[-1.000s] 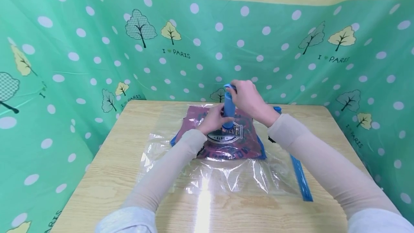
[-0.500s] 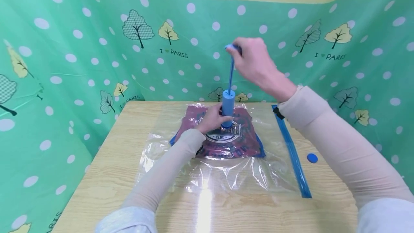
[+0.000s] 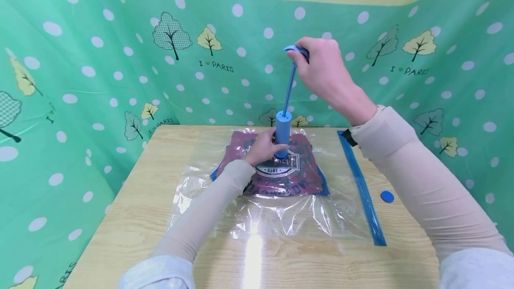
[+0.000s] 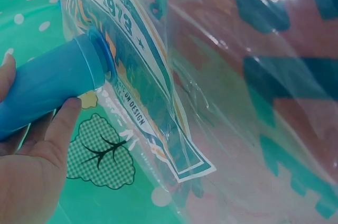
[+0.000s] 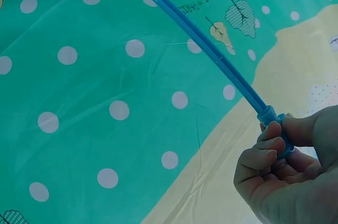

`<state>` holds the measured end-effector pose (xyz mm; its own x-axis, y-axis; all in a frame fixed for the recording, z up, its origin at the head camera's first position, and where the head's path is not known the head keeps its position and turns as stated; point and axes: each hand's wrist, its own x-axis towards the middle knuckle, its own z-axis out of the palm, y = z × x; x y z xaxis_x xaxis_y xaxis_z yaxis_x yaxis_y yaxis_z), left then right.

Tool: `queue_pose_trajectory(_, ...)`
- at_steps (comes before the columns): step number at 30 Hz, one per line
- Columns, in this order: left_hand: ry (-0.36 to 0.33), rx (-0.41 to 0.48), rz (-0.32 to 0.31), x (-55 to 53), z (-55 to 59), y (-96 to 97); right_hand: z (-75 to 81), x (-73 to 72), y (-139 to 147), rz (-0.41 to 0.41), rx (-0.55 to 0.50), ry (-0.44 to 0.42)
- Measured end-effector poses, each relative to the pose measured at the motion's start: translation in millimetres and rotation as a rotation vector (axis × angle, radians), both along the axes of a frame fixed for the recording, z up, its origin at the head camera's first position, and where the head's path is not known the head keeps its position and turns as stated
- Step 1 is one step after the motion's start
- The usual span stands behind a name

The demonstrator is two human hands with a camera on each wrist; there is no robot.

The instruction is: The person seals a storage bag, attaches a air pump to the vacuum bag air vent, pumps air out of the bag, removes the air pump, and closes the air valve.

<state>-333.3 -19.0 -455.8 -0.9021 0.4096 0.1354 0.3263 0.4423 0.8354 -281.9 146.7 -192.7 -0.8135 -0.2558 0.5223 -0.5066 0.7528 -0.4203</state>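
Observation:
A blue hand pump stands on a clear plastic storage bag with a folded maroon printed garment inside. My left hand grips the pump's barrel low down; in the left wrist view the barrel meets the bag's round valve over the "1973" print. High above, my right hand holds the pump's T-handle, its thin rod drawn far out and leaning slightly right. Curled fingers wrap the handle in the right wrist view, where the rod runs up and left.
The bag's blue zip edge runs along its right side. A blue round cap lies on the wooden table to the right of that strip. A green dotted curtain hangs close behind and beside the table.
My right hand has risen from the top of the barrel, pulling the handle and rod up, then shifted slightly right. The left hand stays on the barrel. The blue cap has come into sight.

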Motion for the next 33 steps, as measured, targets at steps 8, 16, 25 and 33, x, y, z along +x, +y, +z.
queue_pose_trajectory(8,0.029,-0.004,-0.004,-1.3,-1.3,1.2,-26.8,-12.5,-7.2,0.030,0.083,-0.134)
queue_pose_trajectory(16,0.042,-0.054,0.009,-2.6,-3.7,2.5,-104.6,-28.3,-6.7,0.048,0.113,-0.222)
queue_pose_trajectory(25,0.060,-0.076,-0.006,-4.4,-0.3,3.8,-102.3,-25.7,-2.5,0.077,0.078,-0.198)
queue_pose_trajectory(33,0.058,-0.040,-0.015,-2.0,-3.5,2.0,-23.4,-5.4,-4.7,0.040,-0.008,-0.114)
